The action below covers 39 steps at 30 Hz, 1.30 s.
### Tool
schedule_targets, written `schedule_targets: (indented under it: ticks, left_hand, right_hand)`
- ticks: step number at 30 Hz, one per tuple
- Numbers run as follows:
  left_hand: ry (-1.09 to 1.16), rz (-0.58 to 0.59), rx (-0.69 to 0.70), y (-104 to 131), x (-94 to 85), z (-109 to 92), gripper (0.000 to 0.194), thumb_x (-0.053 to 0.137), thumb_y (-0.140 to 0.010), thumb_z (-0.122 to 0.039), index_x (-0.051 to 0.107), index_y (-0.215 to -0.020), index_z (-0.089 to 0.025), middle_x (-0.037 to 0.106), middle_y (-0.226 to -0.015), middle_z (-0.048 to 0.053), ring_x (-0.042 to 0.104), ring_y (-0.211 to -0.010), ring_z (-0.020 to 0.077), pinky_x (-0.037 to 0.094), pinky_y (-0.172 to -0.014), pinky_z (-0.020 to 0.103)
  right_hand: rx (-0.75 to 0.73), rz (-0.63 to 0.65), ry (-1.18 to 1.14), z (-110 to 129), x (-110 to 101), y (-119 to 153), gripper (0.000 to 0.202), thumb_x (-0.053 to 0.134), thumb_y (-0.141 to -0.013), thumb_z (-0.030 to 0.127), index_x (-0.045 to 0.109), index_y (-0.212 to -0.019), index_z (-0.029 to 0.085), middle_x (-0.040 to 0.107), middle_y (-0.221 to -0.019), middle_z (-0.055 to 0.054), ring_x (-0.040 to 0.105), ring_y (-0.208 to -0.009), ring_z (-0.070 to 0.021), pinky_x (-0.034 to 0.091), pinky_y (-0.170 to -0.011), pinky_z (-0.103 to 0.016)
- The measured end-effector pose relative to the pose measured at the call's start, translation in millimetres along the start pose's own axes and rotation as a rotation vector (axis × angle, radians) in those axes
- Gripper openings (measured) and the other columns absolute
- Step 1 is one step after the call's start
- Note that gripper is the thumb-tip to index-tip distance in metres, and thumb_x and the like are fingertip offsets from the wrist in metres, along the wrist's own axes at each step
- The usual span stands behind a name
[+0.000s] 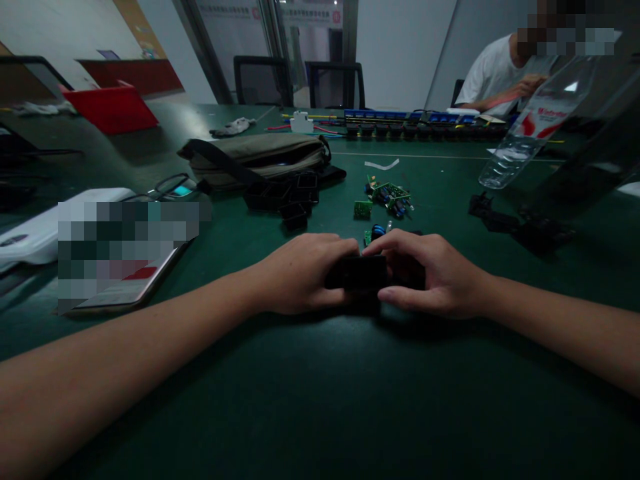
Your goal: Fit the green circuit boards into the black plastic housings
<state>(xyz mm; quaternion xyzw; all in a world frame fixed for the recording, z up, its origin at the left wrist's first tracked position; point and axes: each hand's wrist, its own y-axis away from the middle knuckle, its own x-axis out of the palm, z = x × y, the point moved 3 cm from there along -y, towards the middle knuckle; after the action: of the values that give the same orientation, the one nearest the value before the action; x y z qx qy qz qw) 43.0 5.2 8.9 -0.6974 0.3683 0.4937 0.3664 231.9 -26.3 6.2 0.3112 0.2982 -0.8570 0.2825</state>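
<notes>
In front of me a small black rectangular plastic case [366, 272] is held just above the green tabletop. My left hand [305, 275] is closed on its left end, fingers over the top and thumb below. From the other side my right hand [440, 275] grips it in a loose curve, index fingertip at the upper edge and thumb at the lower. Dark shapes inside the right palm are too dim to make out. Just beyond the hands lie small green circuit boards [363, 210] with blue and black parts. Several black plastic cases [295, 215] sit in a pile to their left.
A grey-green bag [260, 157] lies behind the pile. On the left are a phone-like slab [150, 283], eyeglasses [173, 189] and a white device [65, 217]. A plastic bottle [540, 127] and black parts [525, 223] are at right. A co-worker [493, 73] sits across the table.
</notes>
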Motion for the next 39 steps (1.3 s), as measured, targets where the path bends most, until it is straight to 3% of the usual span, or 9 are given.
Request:
schedule_targets:
  ticks: [16, 25, 33, 39]
  left_hand:
    - [0.018, 0.006, -0.002, -0.3, 0.0, -0.2, 0.024, 0.066, -0.081, -0.033, 0.057, -0.094, -0.015, 0.058, -0.079, 0.002, 0.052, -0.067, 0.0149, 0.035, -0.059, 0.025]
    - [0.045, 0.003, -0.025, 0.1, -1.9, -1.0, 0.022, 0.065, -0.080, -0.029, 0.054, -0.094, -0.015, 0.060, -0.079, 0.002, 0.053, -0.066, 0.0144, 0.034, -0.058, 0.024]
    - [0.048, -0.072, -0.004, 1.0, -3.0, -2.2, 0.022, 0.063, -0.079, -0.032, 0.052, -0.091, -0.017, 0.058, -0.075, 0.000, 0.053, -0.063, 0.0139, 0.034, -0.056, 0.025]
    - [0.077, -0.149, 0.007, 1.8, -3.1, 0.3, 0.027, 0.061, -0.084, -0.039, 0.052, -0.096, -0.017, 0.062, -0.086, 0.003, 0.057, -0.070, 0.0140, 0.040, -0.060, 0.025]
  right_hand:
    - [0.003, 0.004, 0.002, 0.5, -0.2, 0.3, 0.042, 0.073, -0.082, 0.028, 0.056, -0.117, 0.012, 0.056, -0.077, 0.004, 0.052, -0.064, -0.0087, 0.042, -0.060, -0.021]
    - [0.016, -0.005, 0.012, 0.5, -0.3, 1.7, 0.043, 0.073, -0.081, 0.025, 0.053, -0.117, 0.015, 0.058, -0.079, 0.004, 0.052, -0.060, -0.0079, 0.040, -0.054, -0.020]
    - [0.046, -0.018, 0.025, -0.7, 1.3, 0.5, 0.043, 0.074, -0.079, 0.022, 0.052, -0.115, 0.016, 0.060, -0.081, 0.003, 0.056, -0.065, -0.0098, 0.042, -0.058, -0.021]
    - [0.066, -0.029, 0.012, -1.3, 1.2, 0.7, 0.043, 0.075, -0.078, 0.023, 0.052, -0.114, 0.017, 0.057, -0.077, 0.005, 0.051, -0.059, -0.0083, 0.039, -0.054, -0.020]
